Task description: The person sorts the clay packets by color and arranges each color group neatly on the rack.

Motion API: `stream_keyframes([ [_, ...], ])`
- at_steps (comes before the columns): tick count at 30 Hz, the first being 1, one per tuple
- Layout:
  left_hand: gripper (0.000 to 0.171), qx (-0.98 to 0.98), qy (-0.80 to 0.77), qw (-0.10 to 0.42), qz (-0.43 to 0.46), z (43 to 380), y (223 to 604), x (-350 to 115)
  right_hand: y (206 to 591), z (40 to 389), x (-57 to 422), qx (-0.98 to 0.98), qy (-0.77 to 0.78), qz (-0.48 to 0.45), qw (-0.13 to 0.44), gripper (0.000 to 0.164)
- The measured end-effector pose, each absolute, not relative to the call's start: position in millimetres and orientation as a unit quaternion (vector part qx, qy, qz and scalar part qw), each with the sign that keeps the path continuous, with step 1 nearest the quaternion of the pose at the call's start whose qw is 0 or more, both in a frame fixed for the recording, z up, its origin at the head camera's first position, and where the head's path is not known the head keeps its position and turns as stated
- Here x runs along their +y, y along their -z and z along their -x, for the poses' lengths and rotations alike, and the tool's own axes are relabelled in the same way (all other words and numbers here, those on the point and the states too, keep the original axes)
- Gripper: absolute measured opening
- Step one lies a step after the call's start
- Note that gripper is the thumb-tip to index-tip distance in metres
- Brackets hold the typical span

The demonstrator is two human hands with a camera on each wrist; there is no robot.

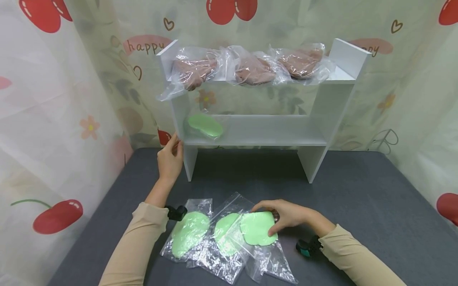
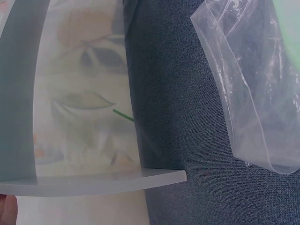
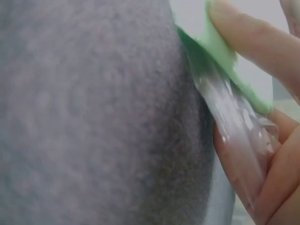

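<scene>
My left hand (image 1: 169, 161) is at the front edge of the left side panel of a white shelf (image 1: 272, 131), its thumb and fingers bent at the edge. In the left wrist view, one fingertip (image 2: 6, 210) shows beside the panel. My right hand (image 1: 288, 214) grips a flat green piece in a clear plastic bag (image 1: 257, 228), thumb on top and fingers beneath. The right wrist view has this green piece (image 3: 220, 51) tilted up, its bag bunched against the fingers. To its left lie two more bagged green pieces, one in the middle (image 1: 223, 232) and one at left (image 1: 191, 234).
Three clear bags of brown pieces, left (image 1: 195, 71), middle (image 1: 252, 71) and right (image 1: 302, 61), lie along the shelf's top board. A bagged green piece (image 1: 205, 125) sits at the left of the lower board. The shelf stands on a dark table (image 1: 358, 206) before patterned curtains.
</scene>
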State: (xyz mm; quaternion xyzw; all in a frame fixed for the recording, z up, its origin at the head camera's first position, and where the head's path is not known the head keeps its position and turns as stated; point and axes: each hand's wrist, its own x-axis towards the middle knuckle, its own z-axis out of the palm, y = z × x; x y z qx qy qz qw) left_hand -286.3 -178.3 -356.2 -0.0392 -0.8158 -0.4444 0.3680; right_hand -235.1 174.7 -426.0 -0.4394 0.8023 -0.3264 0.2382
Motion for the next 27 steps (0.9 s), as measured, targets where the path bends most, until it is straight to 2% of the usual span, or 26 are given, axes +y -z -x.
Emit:
stream_keyframes([
  [16,0.038,-0.819,0.441,0.366,0.041,287,357,-179,415,237,182,0.739,0.405,0.463,0.276,0.038],
  [27,0.039,-0.821,0.44,0.361,0.039,286,357,-179,405,240,184,0.726,0.445,0.472,0.229,0.039],
])
